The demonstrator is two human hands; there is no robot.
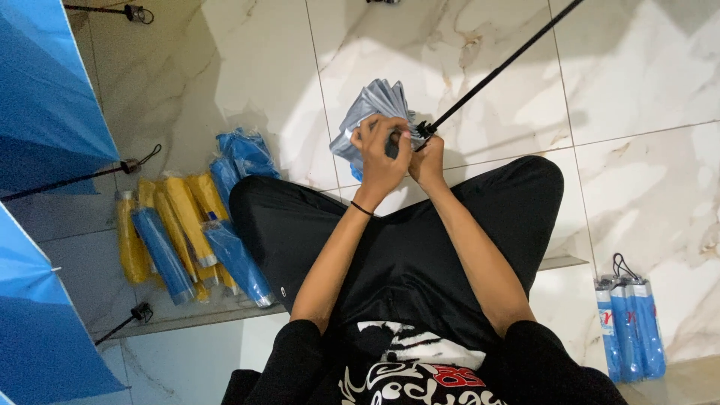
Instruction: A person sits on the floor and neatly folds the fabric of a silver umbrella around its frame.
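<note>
While open blue umbrellas fill the left edge, wrapped yellow and blue folded umbrellas lie on the marble floor; the left hand and right hand, close together, both clamp a grey folded umbrella canopy above the knees; its black shaft slants up right; three sleeved blue umbrellas rest at the right edge.

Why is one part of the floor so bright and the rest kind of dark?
In the head view, a bright patch lights the marble floor beside the left hand and right hand gripping the folded silver umbrella; the left edge near the open blue umbrellas lies in shadow; nothing looks blurred.
</note>
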